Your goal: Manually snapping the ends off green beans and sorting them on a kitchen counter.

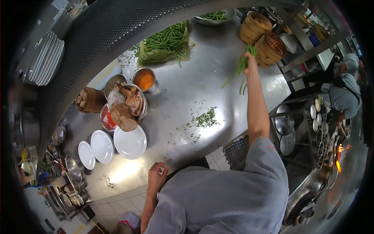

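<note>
My right hand (250,64) is stretched far out across the stainless steel table (187,84), shut on a bunch of green stems (242,65). The bunch is beside two round bamboo steamer baskets (265,60), and a few loose stems lie or hang just below it. My left hand (157,175) is at the table's near edge, fingers bent and apart from the thumb, with nothing visible in it. Chopped green bits (206,117) are scattered between my hands. At the back, a yellowish plastic bag (149,57) spills over with cut green stems (168,39).
Large pieces of meat (124,112) rest across metal containers beside an orange-filled steel pot (146,81). Several white plates (130,142) stand at the left. A perforated metal shelf (87,38) crosses overhead. Right, a person (344,93) stands near a stove with flames (339,158).
</note>
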`<action>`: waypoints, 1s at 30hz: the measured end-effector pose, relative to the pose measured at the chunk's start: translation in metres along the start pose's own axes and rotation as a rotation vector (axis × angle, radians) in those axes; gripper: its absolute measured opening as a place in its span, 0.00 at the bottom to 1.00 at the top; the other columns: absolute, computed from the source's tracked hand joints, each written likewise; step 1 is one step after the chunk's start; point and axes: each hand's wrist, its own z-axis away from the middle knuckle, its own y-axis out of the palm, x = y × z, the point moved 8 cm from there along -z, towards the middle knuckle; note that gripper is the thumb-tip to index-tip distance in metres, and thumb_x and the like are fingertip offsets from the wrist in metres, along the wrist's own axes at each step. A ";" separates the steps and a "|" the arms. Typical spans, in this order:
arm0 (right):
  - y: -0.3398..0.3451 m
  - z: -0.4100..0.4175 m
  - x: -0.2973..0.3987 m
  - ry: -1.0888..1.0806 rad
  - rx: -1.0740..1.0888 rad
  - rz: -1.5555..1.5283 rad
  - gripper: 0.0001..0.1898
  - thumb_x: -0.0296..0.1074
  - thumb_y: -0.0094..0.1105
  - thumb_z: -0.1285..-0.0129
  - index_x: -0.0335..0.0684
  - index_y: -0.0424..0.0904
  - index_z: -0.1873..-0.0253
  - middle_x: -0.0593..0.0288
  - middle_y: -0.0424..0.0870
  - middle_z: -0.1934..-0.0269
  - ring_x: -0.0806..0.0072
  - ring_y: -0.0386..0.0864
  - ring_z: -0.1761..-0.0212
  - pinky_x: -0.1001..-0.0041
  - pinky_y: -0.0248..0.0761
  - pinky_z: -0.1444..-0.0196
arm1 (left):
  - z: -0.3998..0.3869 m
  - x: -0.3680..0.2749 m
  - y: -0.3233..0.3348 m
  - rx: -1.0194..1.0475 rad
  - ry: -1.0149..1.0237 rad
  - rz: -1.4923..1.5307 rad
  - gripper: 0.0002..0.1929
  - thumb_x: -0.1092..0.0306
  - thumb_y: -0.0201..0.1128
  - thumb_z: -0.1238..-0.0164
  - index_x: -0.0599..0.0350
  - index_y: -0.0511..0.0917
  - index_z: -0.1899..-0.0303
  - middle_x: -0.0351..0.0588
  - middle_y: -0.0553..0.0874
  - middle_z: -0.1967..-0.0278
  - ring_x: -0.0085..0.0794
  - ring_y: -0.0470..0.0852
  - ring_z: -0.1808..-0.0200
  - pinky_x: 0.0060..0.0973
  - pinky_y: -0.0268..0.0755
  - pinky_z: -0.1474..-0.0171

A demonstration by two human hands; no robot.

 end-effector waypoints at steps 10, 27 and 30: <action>0.175 -0.094 0.110 -0.023 0.099 0.081 0.33 0.56 0.70 0.32 0.51 0.71 0.28 0.57 0.67 0.26 0.54 0.64 0.24 0.34 0.74 0.36 | 0.002 -0.009 -0.011 -0.110 -0.025 0.030 0.12 0.71 0.78 0.37 0.63 0.87 0.55 0.52 0.88 0.63 0.37 0.82 0.72 0.33 0.76 0.67; -0.114 0.077 -0.014 -0.193 -0.149 1.352 0.37 0.56 0.78 0.42 0.23 0.77 0.45 0.43 0.88 0.63 0.62 0.88 0.63 0.62 0.80 0.59 | -0.009 -0.014 0.004 0.085 0.088 -0.021 0.11 0.70 0.74 0.34 0.64 0.86 0.54 0.53 0.88 0.62 0.40 0.83 0.70 0.35 0.77 0.64; -0.077 0.085 -0.041 -0.354 -0.197 1.494 0.39 0.59 0.77 0.43 0.25 0.77 0.44 0.40 0.89 0.59 0.56 0.89 0.53 0.59 0.81 0.48 | -0.011 -0.018 0.008 0.111 0.126 -0.031 0.12 0.69 0.75 0.34 0.64 0.86 0.54 0.51 0.88 0.62 0.36 0.81 0.69 0.32 0.76 0.65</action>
